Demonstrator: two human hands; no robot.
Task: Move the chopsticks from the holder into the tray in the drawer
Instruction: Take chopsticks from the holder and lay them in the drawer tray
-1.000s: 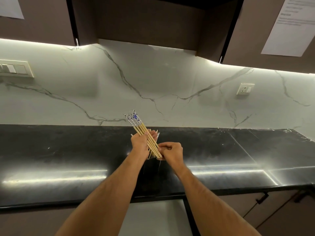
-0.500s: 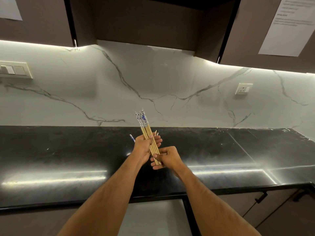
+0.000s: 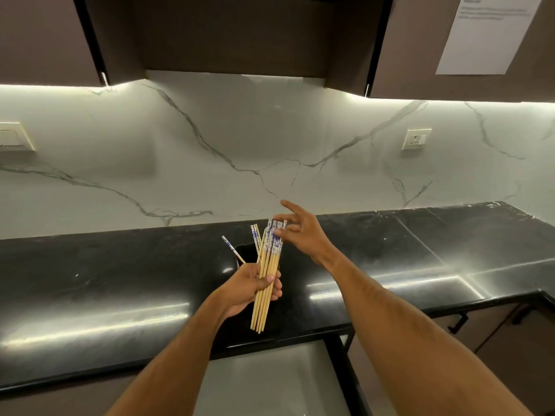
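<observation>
My left hand grips a bundle of wooden chopsticks with blue-and-white patterned tops, held nearly upright above the counter. My right hand hovers by the bundle's top ends, fingers spread, fingertips touching the patterned tips. Behind the bundle stands a dark holder on the black counter, with a few more chopsticks leaning in it. The open drawer shows below the counter's front edge, with a pale grey inside; no tray detail can be made out.
A black glossy countertop runs left to right under a white marble backsplash. A wall socket sits at right, a switch plate at left. Dark cabinets hang overhead, with a paper sheet on one door. Lower cabinet handles are at right.
The bundle has come out of the holder and lower, toward me, in my left hand. My right hand let go of its lower end and moved up to the tops, fingers opened.
</observation>
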